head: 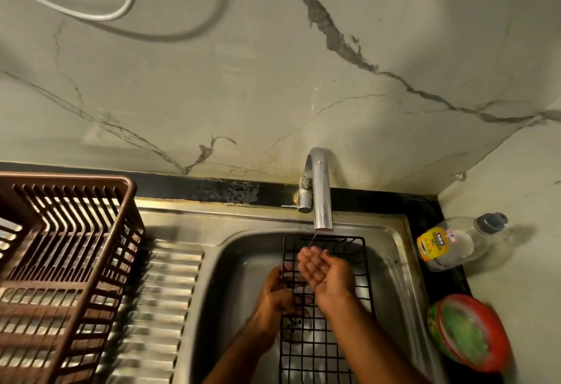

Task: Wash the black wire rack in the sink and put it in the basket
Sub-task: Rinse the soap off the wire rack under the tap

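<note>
The black wire rack (358,265) stands in the steel sink (239,250), its top edge just below the tap (320,189). My left hand (274,295) grips the rack's left edge, fingers curled through the wires. My right hand (324,271) is held palm up and cupped in front of the rack, catching a thin stream of water from the tap's spout. The brown plastic basket (76,250) sits on the drainboard to the left, with nothing visible inside it.
A ribbed steel drainboard (170,289) lies between basket and sink. On the black counter at the right lie a clear dish-soap bottle (449,244) and a red-rimmed tub with a green scrubber (467,332). A marbled wall rises behind the tap.
</note>
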Demonstrator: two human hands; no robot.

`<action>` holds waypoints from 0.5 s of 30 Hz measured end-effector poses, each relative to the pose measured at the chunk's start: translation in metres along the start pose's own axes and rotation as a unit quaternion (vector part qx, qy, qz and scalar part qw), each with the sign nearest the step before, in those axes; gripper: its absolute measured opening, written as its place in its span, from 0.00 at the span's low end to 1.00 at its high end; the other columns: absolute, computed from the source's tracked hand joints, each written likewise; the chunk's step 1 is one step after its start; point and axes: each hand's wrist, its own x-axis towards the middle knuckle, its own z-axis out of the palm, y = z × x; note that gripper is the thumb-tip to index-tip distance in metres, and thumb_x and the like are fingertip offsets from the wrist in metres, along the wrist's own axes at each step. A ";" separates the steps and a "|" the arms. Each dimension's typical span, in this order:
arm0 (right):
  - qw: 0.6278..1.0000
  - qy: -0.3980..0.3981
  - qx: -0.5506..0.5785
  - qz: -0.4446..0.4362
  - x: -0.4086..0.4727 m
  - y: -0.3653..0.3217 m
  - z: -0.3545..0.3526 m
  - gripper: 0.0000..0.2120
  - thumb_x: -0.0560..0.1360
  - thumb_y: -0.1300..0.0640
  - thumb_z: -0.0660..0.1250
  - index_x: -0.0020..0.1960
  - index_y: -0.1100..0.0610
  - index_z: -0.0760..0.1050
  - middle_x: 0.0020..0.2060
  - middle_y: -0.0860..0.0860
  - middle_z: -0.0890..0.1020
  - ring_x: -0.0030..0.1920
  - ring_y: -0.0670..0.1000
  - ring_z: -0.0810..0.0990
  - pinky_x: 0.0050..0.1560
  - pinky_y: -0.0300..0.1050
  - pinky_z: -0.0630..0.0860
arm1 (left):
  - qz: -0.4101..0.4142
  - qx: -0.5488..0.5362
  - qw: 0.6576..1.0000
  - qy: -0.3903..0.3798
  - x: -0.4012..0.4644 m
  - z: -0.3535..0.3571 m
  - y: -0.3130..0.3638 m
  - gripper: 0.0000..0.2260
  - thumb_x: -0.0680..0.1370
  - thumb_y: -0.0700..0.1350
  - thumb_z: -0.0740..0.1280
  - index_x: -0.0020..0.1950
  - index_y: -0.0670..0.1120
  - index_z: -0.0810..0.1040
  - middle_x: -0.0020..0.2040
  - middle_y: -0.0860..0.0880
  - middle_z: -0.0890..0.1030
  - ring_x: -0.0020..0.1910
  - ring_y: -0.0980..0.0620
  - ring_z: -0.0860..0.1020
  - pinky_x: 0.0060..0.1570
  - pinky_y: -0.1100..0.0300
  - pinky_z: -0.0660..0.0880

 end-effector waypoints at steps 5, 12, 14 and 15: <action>0.999 -0.025 -0.016 0.044 -0.008 0.018 0.009 0.15 0.84 0.59 0.56 0.60 0.64 0.79 0.51 0.59 0.87 0.52 0.56 0.86 0.50 0.49 0.80 | 0.010 0.000 1.000 0.004 0.004 0.003 0.008 0.33 0.56 0.36 0.63 0.62 0.41 0.78 0.54 0.38 0.84 0.48 0.41 0.82 0.37 0.53 0.79; 0.999 0.034 0.024 0.001 -0.008 0.013 0.007 0.15 0.84 0.59 0.56 0.59 0.63 0.79 0.49 0.59 0.87 0.49 0.56 0.87 0.49 0.49 0.80 | 0.022 0.011 1.000 0.012 0.004 0.003 0.014 0.29 0.56 0.36 0.63 0.58 0.36 0.78 0.50 0.39 0.85 0.43 0.39 0.82 0.37 0.54 0.77; 0.999 -0.005 -0.004 0.039 -0.016 0.028 0.011 0.14 0.84 0.59 0.57 0.58 0.63 0.80 0.52 0.59 0.86 0.49 0.55 0.87 0.50 0.49 0.80 | 0.036 0.006 0.999 0.021 0.005 0.001 0.018 0.27 0.56 0.35 0.63 0.55 0.34 0.78 0.44 0.40 0.83 0.39 0.44 0.80 0.32 0.58 0.74; 0.999 -0.005 -0.029 0.045 -0.020 0.029 0.010 0.14 0.84 0.58 0.57 0.57 0.63 0.80 0.51 0.59 0.87 0.49 0.55 0.87 0.51 0.49 0.80 | 0.035 -0.004 0.999 0.030 0.003 -0.003 0.018 0.27 0.56 0.35 0.63 0.55 0.35 0.78 0.45 0.38 0.83 0.40 0.42 0.80 0.34 0.57 0.75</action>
